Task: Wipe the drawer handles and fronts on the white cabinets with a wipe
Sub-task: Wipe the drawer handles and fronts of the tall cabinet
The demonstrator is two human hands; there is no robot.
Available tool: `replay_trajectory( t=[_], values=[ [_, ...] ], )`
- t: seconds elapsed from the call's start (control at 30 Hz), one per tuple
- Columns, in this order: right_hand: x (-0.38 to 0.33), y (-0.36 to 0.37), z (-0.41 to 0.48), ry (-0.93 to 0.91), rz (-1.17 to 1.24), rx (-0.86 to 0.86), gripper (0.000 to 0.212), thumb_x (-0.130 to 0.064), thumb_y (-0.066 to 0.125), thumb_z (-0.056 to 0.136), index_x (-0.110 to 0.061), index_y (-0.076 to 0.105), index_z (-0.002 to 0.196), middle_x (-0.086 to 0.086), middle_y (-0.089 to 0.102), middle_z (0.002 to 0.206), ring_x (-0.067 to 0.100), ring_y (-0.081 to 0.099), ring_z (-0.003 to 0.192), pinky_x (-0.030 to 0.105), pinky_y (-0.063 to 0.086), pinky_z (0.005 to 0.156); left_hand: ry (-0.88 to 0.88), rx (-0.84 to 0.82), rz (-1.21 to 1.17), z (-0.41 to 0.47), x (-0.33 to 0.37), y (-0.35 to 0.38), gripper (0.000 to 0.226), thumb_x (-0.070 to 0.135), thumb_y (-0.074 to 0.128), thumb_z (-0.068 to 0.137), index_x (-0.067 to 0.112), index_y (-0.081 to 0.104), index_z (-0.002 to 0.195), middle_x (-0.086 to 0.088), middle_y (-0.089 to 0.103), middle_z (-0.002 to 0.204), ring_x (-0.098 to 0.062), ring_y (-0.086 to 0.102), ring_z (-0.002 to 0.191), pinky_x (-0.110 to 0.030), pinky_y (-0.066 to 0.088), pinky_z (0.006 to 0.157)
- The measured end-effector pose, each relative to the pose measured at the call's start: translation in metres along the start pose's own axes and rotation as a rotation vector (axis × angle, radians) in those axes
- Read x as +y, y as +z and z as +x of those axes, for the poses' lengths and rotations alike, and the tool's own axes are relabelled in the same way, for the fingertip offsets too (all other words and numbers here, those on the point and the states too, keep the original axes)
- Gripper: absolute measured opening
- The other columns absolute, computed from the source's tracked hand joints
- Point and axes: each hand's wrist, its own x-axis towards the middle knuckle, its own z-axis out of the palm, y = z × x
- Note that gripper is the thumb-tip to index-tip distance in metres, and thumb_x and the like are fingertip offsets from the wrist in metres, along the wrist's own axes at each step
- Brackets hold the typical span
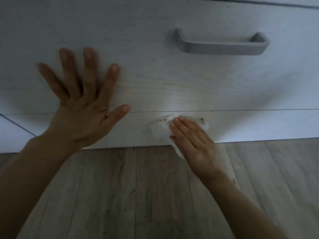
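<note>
Left hand (82, 107): fully open, fingers splayed, palm flat on the top drawer (155, 66) front at left, thumb tip at the seam between the drawers. Holds nothing.

Right hand (191, 140): fingers straight and together, pressing the wipe (160, 126) flat against the bottom drawer (259, 125) front, just under the seam. No curl or pinch.

Wipe: white, crumpled, mostly under the right fingers, sticking out to their left and at the far side.

Handle (222, 47): grey bar on the top drawer, right of centre, well apart from both hands. Small grey bit just right of the right fingertips; can't tell what it is.

Floor (138, 195): wood planks, near side.
</note>
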Motion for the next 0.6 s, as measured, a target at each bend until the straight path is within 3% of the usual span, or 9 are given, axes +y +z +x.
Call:
replay_trajectory(
  t=[0.07, 0.13, 0.23, 0.33, 0.43, 0.6],
  values=[
    [-0.004, 0.007, 0.007, -0.011, 0.017, 0.036, 0.024, -0.011, 0.069, 0.090, -0.002, 0.068, 0.112, 0.011, 0.066, 0.117, 0.021, 0.060, 0.114, 0.038, 0.051, 0.095, -0.002, -0.012, -0.034, -0.002, -0.002, 0.003, 0.072, 0.059, 0.020, 0.100, 0.024, -0.020, 0.149, 0.005, -0.041, 0.148, -0.059, -0.003, 0.132, -0.087, 0.012, 0.088],
    [-0.008, 0.016, 0.012, -0.030, 0.067, 0.071, 0.022, -0.006, 0.070, 0.088, -0.001, 0.069, 0.109, 0.011, 0.068, 0.113, 0.021, 0.062, 0.111, 0.036, 0.052, 0.093, -0.022, -0.022, -0.065, -0.004, -0.003, 0.003, 0.072, 0.059, 0.018, 0.100, 0.025, -0.021, 0.149, 0.003, -0.042, 0.147, -0.068, 0.011, 0.124, -0.086, 0.015, 0.087],
    [-0.006, 0.019, 0.013, -0.083, 0.094, 0.065, 0.025, 0.002, 0.067, 0.088, -0.001, 0.067, 0.113, 0.013, 0.066, 0.117, 0.023, 0.060, 0.114, 0.036, 0.050, 0.097, -0.054, -0.054, -0.114, -0.005, -0.003, 0.002, 0.071, 0.059, 0.017, 0.101, 0.025, -0.022, 0.148, -0.025, -0.026, 0.147, -0.074, 0.015, 0.119, -0.087, 0.017, 0.085],
    [0.014, 0.010, 0.008, -0.232, 0.058, -0.002, 0.033, 0.004, 0.060, 0.090, -0.001, 0.059, 0.123, 0.014, 0.058, 0.128, 0.024, 0.053, 0.124, 0.039, 0.044, 0.106, -0.070, -0.065, -0.157, -0.004, -0.004, 0.000, 0.070, 0.060, 0.016, 0.100, 0.026, -0.023, 0.148, -0.028, -0.018, 0.146, -0.075, 0.015, 0.118, -0.087, 0.016, 0.084],
    [0.035, -0.001, 0.005, -0.343, -0.012, -0.054, 0.042, 0.003, 0.063, 0.088, -0.001, 0.055, 0.129, 0.014, 0.053, 0.134, 0.025, 0.050, 0.127, 0.041, 0.042, 0.106, -0.074, -0.067, -0.175, -0.002, -0.003, 0.000, 0.069, 0.057, 0.019, 0.102, 0.022, -0.019, 0.148, -0.040, 0.004, 0.137, -0.077, 0.016, 0.114, -0.089, 0.014, 0.081],
    [0.021, 0.014, 0.022, -0.417, -0.008, -0.025, 0.030, 0.000, 0.053, 0.095, -0.001, 0.059, 0.125, 0.013, 0.056, 0.131, 0.023, 0.051, 0.126, 0.040, 0.041, 0.108, -0.118, -0.089, -0.187, -0.001, 0.001, -0.001, 0.069, 0.058, 0.019, 0.101, 0.028, -0.023, 0.147, -0.053, 0.016, 0.134, -0.078, 0.015, 0.117, -0.088, 0.015, 0.083]
  ],
)
